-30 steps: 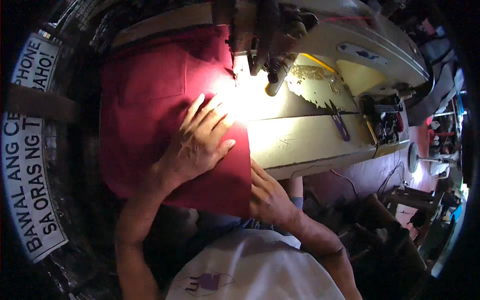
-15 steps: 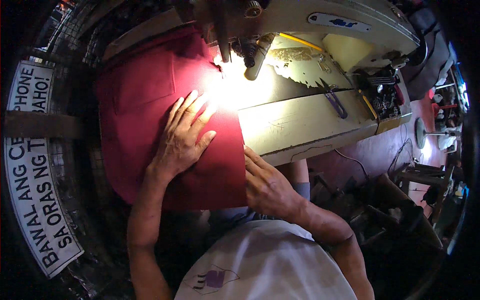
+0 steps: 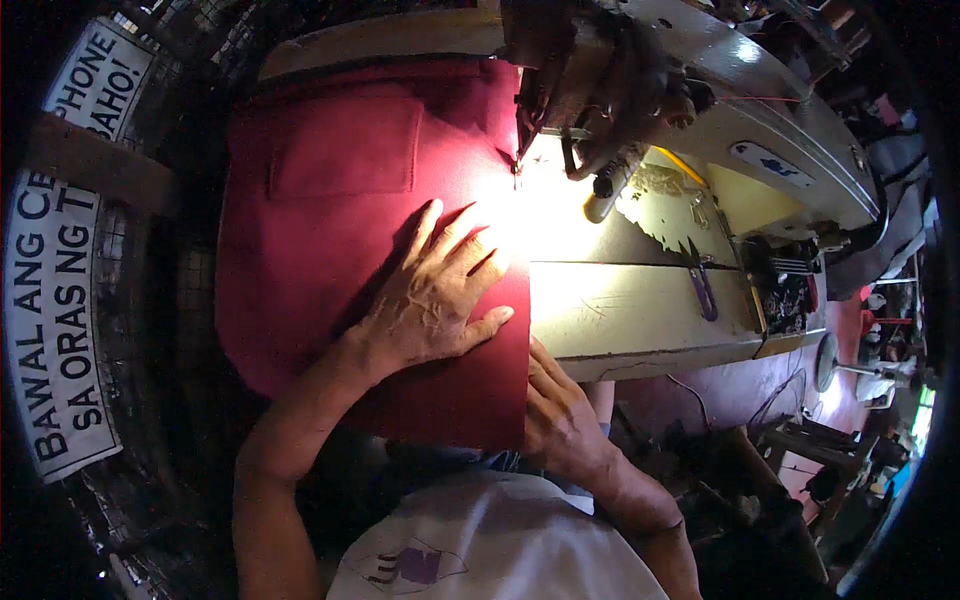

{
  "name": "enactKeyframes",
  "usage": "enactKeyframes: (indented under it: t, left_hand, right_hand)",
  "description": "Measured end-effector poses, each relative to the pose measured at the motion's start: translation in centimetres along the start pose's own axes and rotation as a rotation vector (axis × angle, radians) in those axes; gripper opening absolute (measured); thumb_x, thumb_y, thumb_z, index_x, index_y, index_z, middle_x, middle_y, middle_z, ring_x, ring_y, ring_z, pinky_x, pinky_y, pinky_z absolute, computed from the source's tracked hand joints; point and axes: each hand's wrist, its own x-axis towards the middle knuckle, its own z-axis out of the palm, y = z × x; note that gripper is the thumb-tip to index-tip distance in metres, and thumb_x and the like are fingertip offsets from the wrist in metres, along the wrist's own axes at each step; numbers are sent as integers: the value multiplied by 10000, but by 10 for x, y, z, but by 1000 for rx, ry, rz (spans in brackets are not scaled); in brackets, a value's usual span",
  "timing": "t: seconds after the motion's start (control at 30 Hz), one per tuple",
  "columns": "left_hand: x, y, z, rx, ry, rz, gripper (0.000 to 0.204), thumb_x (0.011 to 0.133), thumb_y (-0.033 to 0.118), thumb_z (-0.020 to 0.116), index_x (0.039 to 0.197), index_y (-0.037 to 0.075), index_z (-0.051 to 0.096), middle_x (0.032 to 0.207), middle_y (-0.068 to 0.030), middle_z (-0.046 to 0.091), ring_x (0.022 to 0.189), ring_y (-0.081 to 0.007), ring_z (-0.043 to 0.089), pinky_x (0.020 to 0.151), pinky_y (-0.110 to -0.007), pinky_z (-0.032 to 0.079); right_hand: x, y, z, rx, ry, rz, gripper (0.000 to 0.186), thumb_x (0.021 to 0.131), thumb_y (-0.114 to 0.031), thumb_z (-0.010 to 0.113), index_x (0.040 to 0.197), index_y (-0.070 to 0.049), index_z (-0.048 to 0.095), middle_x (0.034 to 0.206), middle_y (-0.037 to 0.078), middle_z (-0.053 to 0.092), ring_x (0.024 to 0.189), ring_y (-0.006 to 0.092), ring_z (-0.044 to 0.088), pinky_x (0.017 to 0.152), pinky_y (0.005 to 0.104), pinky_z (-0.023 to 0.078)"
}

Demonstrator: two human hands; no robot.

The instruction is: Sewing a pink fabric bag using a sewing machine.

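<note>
Maroon fabric [image 3: 300, 260] with a stitched patch pocket [image 3: 340, 145] lies under the sewing machine [image 3: 790, 170], its upper right edge at the presser foot [image 3: 517, 165]. My left hand [image 3: 430, 290] rests palm down on the fabric below the brightly lit needle area, fingers spread. My right hand [image 3: 560, 405] holds the fabric's lower right edge, fingers bent against it, thumb hidden. To the right, purple-handled scissors [image 3: 703, 290] lie on the pale machine table [image 3: 630, 310], and a yellow stick-like object [image 3: 680, 165] lies behind them.
A dark tray of small parts [image 3: 790, 300] sits at the table's right end. At the left are wire mesh and white signboards [image 3: 55, 320] behind a wooden bar [image 3: 90, 150]. On the right are a pedestal stand [image 3: 828, 362], cables, dark wooden furniture [image 3: 810, 460] and clutter.
The whole view has shifted, first left, then back right. Both hands stay on the fabric in much the same places, with only slight movement relative to the needle.
</note>
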Motion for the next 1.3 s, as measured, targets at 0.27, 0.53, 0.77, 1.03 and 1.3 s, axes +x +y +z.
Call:
enactKeyframes:
  t: [0.27,0.53,0.77,1.03,1.3]
  left_hand:
    - [24,-21,-2,52,-14,14,594,799,375,709,1240,6,560,1323,-176,527,1338,-361,418,1153,-602,242]
    - [26,-27,-1,51,4,54,596,820,387,672,1253,-9,567,1320,-145,532,1349,-320,395,1154,-595,233]
    - [41,-46,1,33,41,71,555,809,357,667,1249,33,572,1343,-128,509,1339,-317,397,1145,-584,242]
    - [14,-21,-9,35,57,44,544,854,368,691,1247,13,566,1369,-174,502,1369,-348,400,1155,-594,254]
    - [-36,18,-18,-200,-65,142,559,826,377,733,1234,19,598,1355,-167,535,1321,-350,478,1122,-591,311]
  right_hand:
    - [13,19,-1,25,15,57,529,690,-140,560,1158,99,609,1245,257,556,1298,406,467,1183,528,287]
    - [21,19,-2,-88,-12,-5,519,690,-152,577,1148,88,624,1227,236,565,1284,392,481,1170,516,309]
    - [35,35,-1,-21,129,55,579,675,-148,692,1211,39,579,1255,219,567,1278,412,493,1107,523,383]
    - [15,20,1,-73,164,20,322,702,-72,682,1000,46,651,1223,225,580,1210,402,554,1034,530,458]
    - [-6,12,10,-111,288,8,392,660,-76,694,1034,34,649,1199,220,555,1173,370,559,1029,507,469]
